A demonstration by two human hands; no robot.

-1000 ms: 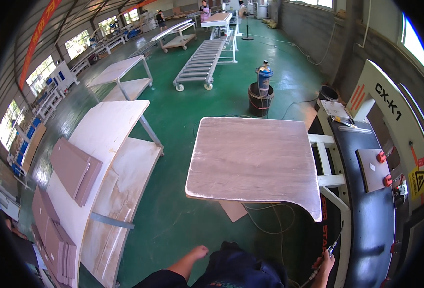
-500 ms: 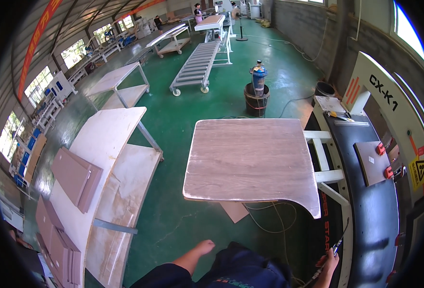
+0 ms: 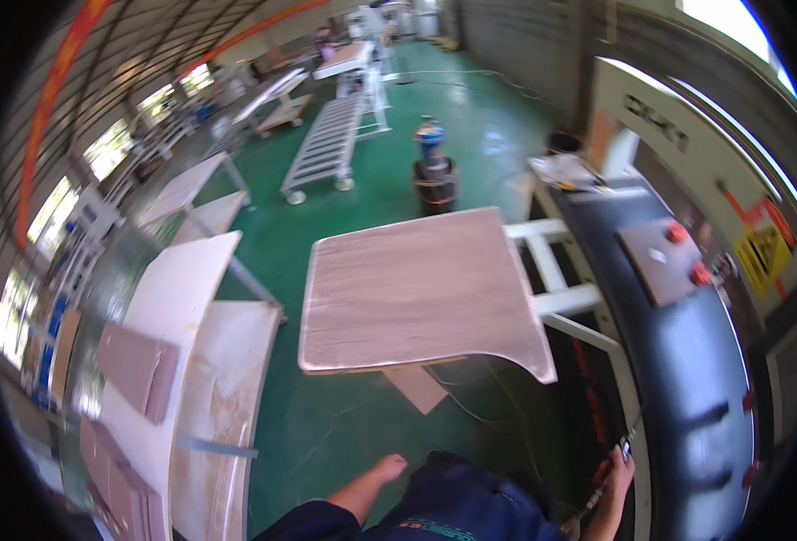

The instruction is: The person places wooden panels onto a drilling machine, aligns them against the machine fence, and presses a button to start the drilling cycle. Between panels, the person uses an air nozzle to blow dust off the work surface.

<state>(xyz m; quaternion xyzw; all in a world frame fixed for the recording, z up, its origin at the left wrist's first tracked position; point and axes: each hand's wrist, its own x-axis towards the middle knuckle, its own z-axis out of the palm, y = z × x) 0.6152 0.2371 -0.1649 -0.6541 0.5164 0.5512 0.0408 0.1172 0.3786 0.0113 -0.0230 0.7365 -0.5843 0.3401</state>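
My right hand [image 3: 621, 472], low at the right beside the machine's frame, is closed around an air blow gun [image 3: 627, 444]. The gun's thin nozzle points up and away from me, and a hose runs down behind the hand. Loosely curled, with nothing visible in it, my left hand [image 3: 388, 467] hangs in front of my body. Ahead of both hands lies a brown wood-grain panel [image 3: 421, 288] with pale edges and one curved corner. Neither hand touches it. On the machine's black bed [image 3: 678, 379] rests a small brown panel [image 3: 655, 257] next to red clamps [image 3: 700, 272].
A pale table [image 3: 177, 279] on the left carries several brown boards [image 3: 141, 365]. Beyond the panel, a blue canister [image 3: 430, 144] stands in a black bucket [image 3: 436, 187]. A roller conveyor [image 3: 326, 140] is farther off. Under the panel, a hose [image 3: 466, 410] trails across the green floor.
My view has turned right, so the panel, tables and machine sit farther left in it, and the picture is blurred. Both hands keep nearly the same pose.
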